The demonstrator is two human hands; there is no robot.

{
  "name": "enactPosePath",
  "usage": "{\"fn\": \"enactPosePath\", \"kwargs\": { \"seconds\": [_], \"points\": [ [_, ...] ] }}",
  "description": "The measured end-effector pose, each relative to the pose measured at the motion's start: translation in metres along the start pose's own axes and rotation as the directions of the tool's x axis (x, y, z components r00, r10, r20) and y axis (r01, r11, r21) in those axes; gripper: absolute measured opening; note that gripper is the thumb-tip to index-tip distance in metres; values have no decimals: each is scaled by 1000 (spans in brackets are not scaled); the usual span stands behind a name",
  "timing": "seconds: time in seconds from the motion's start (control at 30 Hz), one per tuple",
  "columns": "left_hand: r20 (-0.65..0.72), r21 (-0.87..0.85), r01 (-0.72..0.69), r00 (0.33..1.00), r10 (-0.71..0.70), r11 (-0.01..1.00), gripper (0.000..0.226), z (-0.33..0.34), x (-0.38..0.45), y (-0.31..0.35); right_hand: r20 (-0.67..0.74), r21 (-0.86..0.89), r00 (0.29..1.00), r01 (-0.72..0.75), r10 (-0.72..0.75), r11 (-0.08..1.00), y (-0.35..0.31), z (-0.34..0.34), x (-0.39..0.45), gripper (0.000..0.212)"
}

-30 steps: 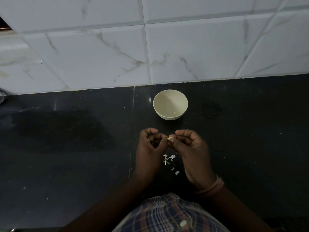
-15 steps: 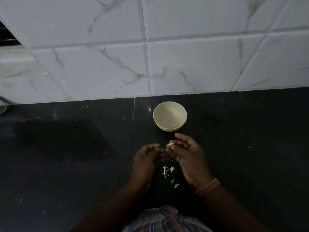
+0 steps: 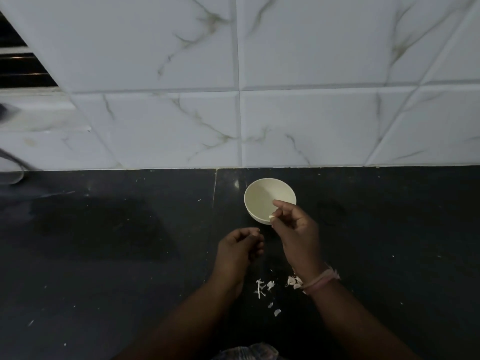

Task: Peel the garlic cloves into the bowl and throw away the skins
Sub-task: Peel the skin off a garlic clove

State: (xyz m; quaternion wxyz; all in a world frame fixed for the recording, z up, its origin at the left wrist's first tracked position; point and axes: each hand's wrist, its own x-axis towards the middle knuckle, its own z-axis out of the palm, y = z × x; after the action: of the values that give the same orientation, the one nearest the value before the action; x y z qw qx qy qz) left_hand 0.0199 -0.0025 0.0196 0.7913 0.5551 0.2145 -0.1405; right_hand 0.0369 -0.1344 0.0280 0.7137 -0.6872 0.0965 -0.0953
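In the head view, the right hand has been carried forward from beside the left hand, where both were working a second ago, and is now held over the near rim of the bowl. A pale peeled clove is pinched at its fingertips, just above the rim and not yet released, so the grip of this hand is narrow and closed on the clove. The left hand has been left behind over the dark bench, its fingers loosely curled; whether a scrap of skin is kept in that grip cannot be told. Skins are scattered on the bench near the wrists, well short of the bowl. The peeling of this clove is judged finished and the drop into the bowl is the step in hand. The skins have not yet been gathered, so the throwing away is judged to remain.
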Motion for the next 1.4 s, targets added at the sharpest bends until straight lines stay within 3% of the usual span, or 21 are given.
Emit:
{"fn": "enactPosePath", "kwargs": {
  "seconds": [0.27,0.53,0.9,1.1,1.23,1.4],
  "points": [
    [59,-144,-62,996,71,988,18,2,-3,10,-19,104,987,158,-157,982,-15,4,-22,55],
    [20,-37,-84,996,85,996,22,7,1,13,-39,44,982,187,-186,981,-12,1,-19,67],
    [87,12,-85,993,83,996,22,17,14,17,-27,-96,984,172,-176,980,12,-2,-12,75],
    [63,29,-37,997,35,999,21,20,24,8,-52,-67,990,125,-129,990,19,-2,-8,65],
    [-50,-6,78,996,-78,997,13,22,31,4,-91,-41,991,95,-98,995,16,-3,2,58],
    [-192,-96,179,962,-195,979,16,17,41,-2,-240,-174,970,-92,48,980,32,-20,40,31]
  ]
}}
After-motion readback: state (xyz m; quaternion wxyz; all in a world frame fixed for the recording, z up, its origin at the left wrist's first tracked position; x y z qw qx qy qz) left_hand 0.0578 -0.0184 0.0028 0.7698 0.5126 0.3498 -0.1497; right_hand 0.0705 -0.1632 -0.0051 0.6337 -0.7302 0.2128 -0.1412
